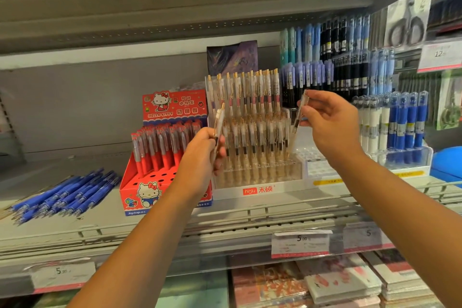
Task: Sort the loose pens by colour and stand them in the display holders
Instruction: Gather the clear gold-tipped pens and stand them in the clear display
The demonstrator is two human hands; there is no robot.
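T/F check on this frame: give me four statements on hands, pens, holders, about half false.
1. Each hand holds a pen: left hand the left pen, right hand the right pen. True.
2. The blue pens stand upright in the red box. False: they lie flat on the shelf, to the left of that box.
3. The red box has empty holes in its front rows. True.
4. The clear holder is empty. False: rows of gold-clip pens stand in it.
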